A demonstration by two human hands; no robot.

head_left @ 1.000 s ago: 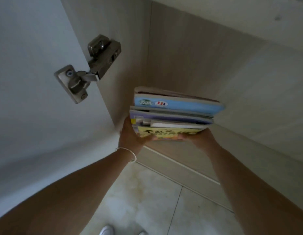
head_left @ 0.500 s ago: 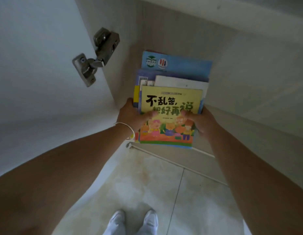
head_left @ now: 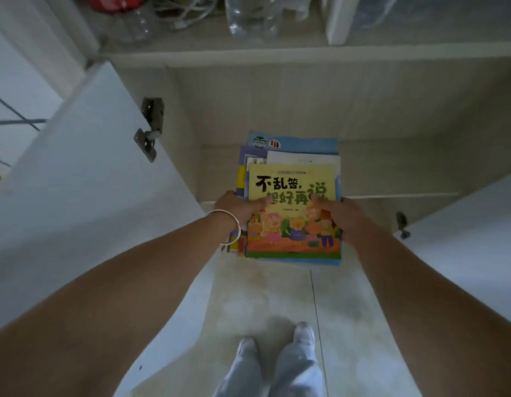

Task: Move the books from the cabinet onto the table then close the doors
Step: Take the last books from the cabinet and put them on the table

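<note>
A stack of several books (head_left: 291, 181), topped by a yellow picture book with cartoon animals, is held flat in front of the open lower cabinet (head_left: 277, 104). My left hand (head_left: 237, 209) grips the stack's left edge, thumb on the cover, a thin bracelet on the wrist. My right hand (head_left: 341, 216) grips the right edge the same way. The stack's near end hangs over the tiled floor and its far end reaches over the cabinet's bottom shelf. The left door (head_left: 85, 173) and the right door (head_left: 472, 224) stand open.
A metal hinge (head_left: 149, 130) joins the left door to the cabinet wall. The shelf above (head_left: 277, 54) carries clear plastic bottles (head_left: 248, 18), white cables and a red item. My shoes (head_left: 277, 342) stand on the pale tiled floor (head_left: 263, 296).
The view has tilted down and pulled back, so the upper shelf and both doors now show. The stack has come out toward me and lies flat, cover up, still in both hands.
</note>
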